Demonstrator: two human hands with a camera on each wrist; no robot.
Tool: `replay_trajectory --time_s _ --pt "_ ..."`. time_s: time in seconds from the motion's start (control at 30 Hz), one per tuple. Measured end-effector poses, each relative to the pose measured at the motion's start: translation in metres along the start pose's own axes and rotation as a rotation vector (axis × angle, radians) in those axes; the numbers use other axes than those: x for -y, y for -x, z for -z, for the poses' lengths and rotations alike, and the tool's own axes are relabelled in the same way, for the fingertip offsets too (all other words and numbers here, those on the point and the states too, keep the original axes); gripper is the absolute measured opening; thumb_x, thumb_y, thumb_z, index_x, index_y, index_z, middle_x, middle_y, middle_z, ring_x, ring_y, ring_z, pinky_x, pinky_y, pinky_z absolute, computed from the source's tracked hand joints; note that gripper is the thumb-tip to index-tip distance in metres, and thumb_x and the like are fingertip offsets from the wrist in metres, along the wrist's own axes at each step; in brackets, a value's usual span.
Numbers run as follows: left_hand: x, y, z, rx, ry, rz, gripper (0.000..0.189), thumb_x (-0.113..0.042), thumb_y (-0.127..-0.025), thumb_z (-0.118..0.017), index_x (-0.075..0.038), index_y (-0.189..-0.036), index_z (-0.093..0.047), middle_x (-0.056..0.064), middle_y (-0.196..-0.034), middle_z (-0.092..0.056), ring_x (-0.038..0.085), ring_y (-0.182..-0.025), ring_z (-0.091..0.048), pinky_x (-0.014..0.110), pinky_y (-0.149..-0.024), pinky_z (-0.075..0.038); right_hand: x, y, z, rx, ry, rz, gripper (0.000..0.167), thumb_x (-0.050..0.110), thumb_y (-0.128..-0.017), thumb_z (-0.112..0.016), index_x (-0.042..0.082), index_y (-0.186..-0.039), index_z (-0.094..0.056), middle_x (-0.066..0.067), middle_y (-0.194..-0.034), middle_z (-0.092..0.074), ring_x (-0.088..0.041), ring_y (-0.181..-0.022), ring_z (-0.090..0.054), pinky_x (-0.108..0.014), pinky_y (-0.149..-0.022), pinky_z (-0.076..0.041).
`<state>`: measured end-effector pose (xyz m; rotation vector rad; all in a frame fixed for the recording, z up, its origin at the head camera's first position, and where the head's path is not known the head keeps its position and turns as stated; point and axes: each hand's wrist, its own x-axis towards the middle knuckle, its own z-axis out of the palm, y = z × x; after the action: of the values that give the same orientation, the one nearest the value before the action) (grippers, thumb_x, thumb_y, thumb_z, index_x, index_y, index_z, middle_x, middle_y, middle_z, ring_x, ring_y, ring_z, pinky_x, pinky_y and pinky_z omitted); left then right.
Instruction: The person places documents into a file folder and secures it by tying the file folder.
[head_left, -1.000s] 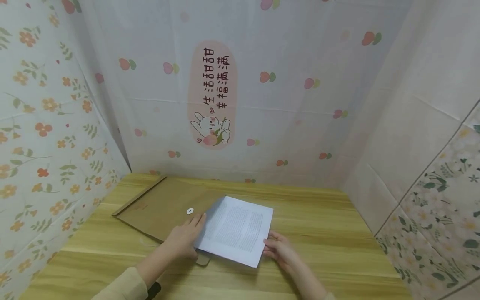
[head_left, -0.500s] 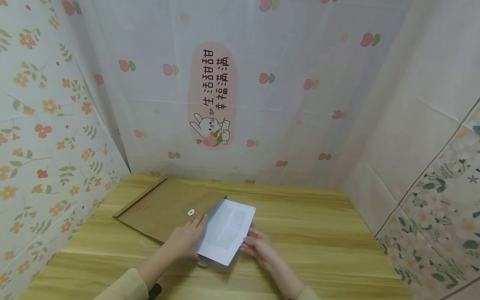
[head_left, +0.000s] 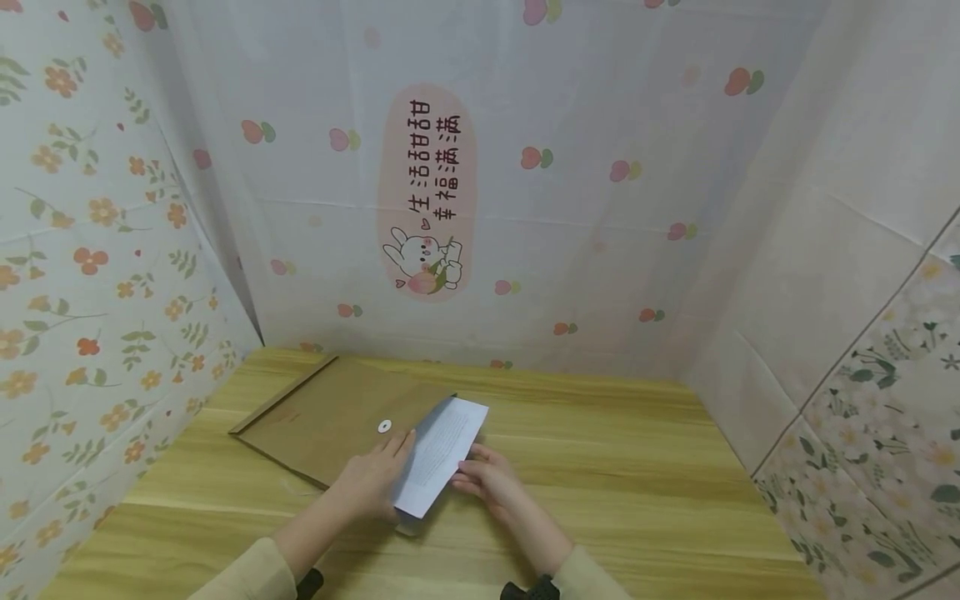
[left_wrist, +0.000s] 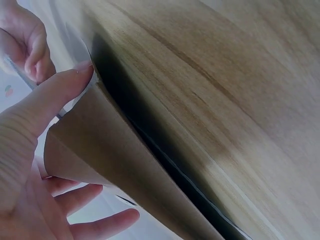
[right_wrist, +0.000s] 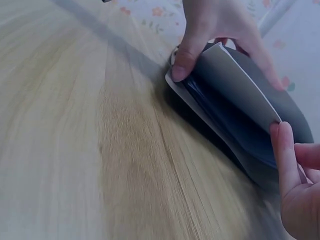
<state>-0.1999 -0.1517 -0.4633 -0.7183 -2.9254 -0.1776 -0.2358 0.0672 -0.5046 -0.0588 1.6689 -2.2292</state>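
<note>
A brown kraft paper document envelope [head_left: 322, 421] lies on the table, its mouth facing right and held apart. My left hand [head_left: 371, 483] grips that mouth, the thumb [left_wrist: 55, 95] at one edge and the fingers on the opposite side. White printed paper [head_left: 444, 454] sits partly inside the envelope, with a strip of it sticking out. At the paper's outer edge, my right hand [head_left: 491, 485] pinches it between thumb and fingers. The right wrist view shows the paper's edge [right_wrist: 250, 82] standing within the spread opening. The portion inside the envelope is hidden.
The envelope has a round white button [head_left: 385, 426] on top, and a small flap [head_left: 408, 525] shows beneath the paper. A wood-grain table [head_left: 637, 467] supports everything. Patterned cloth [head_left: 600, 250] hangs behind it and at both sides.
My right hand has moved left with the paper, which has slid deeper into the envelope; a much narrower strip now shows. My left hand and the envelope have stayed nearly still.
</note>
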Motion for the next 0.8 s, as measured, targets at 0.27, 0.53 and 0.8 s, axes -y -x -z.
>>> replay_trajectory --time_s 0.27,0.53,0.8 --pt "0.001 0.000 -0.002 -0.030 -0.016 -0.013 0.121 -0.040 -0.045 -0.093 0.005 -0.142 -0.037 0.020 -0.140 -0.043 0.034 -0.121 -0.050 0.042 -0.063 -0.054 -0.005 -0.010 -0.014 -0.036 0.027 -0.011 0.049 -0.005 -0.091 -0.056 -0.015 -0.136 -0.037 -0.014 -0.086 -0.067 -0.016 -0.072 -0.068 -0.025 -0.068 -0.056" --pt "-0.001 0.002 0.000 -0.035 0.022 -0.032 0.121 -0.037 -0.045 -0.094 0.006 -0.142 -0.036 0.021 -0.141 -0.042 0.037 -0.122 -0.049 0.047 -0.064 -0.054 -0.003 -0.024 -0.030 -0.062 0.013 0.003 0.041 -0.005 -0.091 -0.057 -0.015 -0.129 -0.044 -0.016 -0.085 -0.068 -0.015 -0.070 -0.068 -0.022 -0.065 -0.055" --pt "0.000 0.002 0.002 -0.013 0.029 -0.018 0.121 -0.037 -0.047 -0.093 0.005 -0.144 -0.034 0.020 -0.142 -0.041 0.036 -0.123 -0.048 0.047 -0.067 -0.054 -0.005 -0.035 -0.041 -0.085 0.010 0.000 0.033 -0.010 -0.089 -0.057 -0.019 -0.119 -0.047 -0.017 -0.081 -0.068 -0.015 -0.065 -0.067 -0.023 -0.063 -0.056"
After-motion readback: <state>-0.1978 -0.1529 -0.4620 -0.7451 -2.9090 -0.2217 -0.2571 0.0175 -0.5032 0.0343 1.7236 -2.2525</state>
